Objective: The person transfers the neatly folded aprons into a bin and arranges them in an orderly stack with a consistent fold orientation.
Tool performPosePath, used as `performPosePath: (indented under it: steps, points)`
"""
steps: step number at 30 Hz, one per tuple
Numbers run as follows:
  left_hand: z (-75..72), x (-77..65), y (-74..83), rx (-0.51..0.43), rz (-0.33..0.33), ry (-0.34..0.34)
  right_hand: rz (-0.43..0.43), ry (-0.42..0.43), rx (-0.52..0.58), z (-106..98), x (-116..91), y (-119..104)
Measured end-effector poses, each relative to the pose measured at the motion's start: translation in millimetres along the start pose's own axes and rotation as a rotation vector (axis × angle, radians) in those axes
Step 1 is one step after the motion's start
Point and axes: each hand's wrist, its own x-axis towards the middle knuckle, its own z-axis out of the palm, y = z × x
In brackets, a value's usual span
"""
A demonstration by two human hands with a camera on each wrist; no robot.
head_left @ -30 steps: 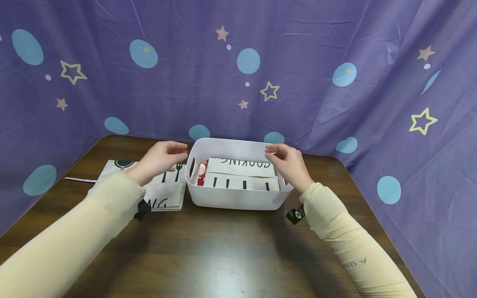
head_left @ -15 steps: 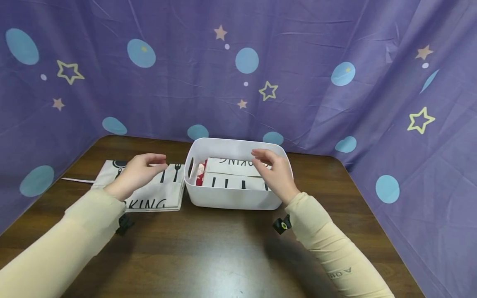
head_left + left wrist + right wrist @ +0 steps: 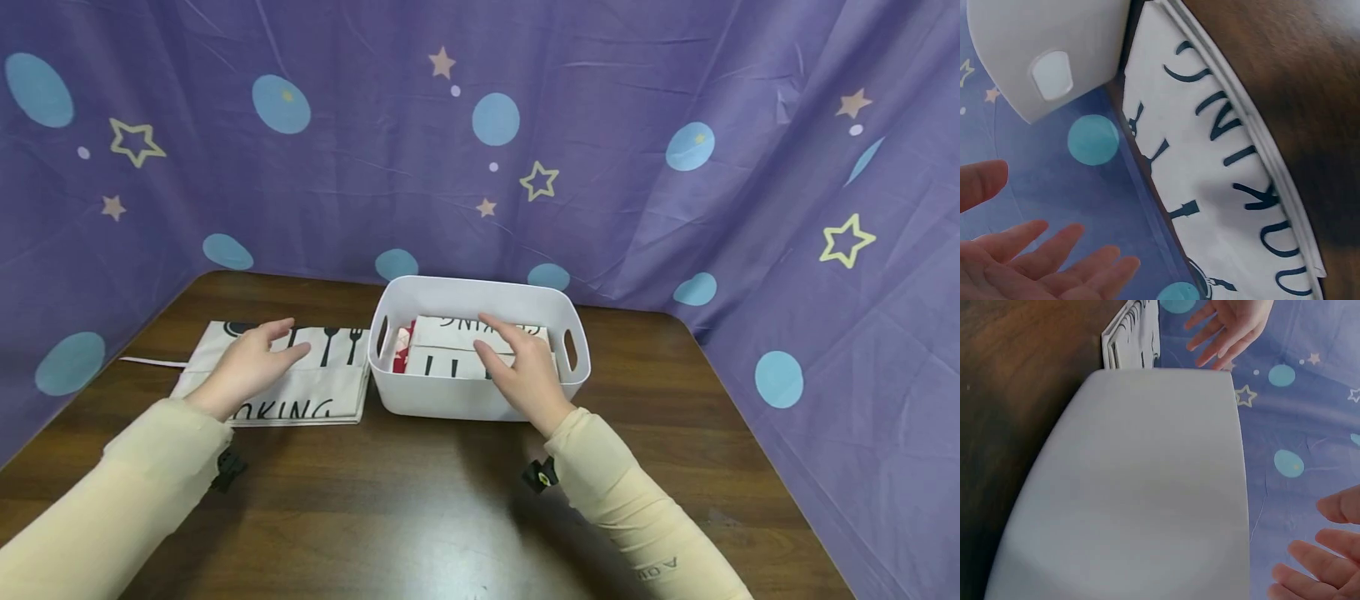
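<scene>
My left hand [image 3: 247, 367] hovers over a folded white cloth [image 3: 330, 383] printed with black lettering and kitchen utensils; a thin white strap [image 3: 153, 362] trails from its left side. The fingers are apart and relaxed, holding nothing, as the left wrist view also shows. To the right stands a white plastic basket [image 3: 442, 400] with oval handle holes. Inside lie a folded white cloth [image 3: 442, 335] with similar print and a red patterned piece [image 3: 401, 354]. My right hand [image 3: 525, 375] is above the basket's front rim, fingers spread and thumb apart, partly covering the cloth within.
The dark wooden table [image 3: 420, 508] extends in front of the basket and to its right. A purple curtain [image 3: 615, 208] with stars and blue ovals hangs along the back and sides.
Both hands have moved left and nearer the body. The left now sits over the folded cloth, the right has come from the basket's right end to its front. Basket and cloths stay put.
</scene>
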Motion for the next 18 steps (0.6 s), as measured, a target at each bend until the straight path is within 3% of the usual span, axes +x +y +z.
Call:
performPosePath:
  steps: [6,13,18]
  points:
    - [1.0,-1.8,-14.7,0.003,-0.037,0.010,-0.104,0.001,0.005,11.3,-6.1,-7.8]
    - [-0.4,-3.3,-36.2,0.009,-0.058,0.008,-0.157,0.005,0.015,21.6,-9.5,-15.1]
    - [-3.5,-4.2,-47.1,0.038,-0.073,0.000,-0.187,-0.036,0.036,28.8,-12.8,-19.6]
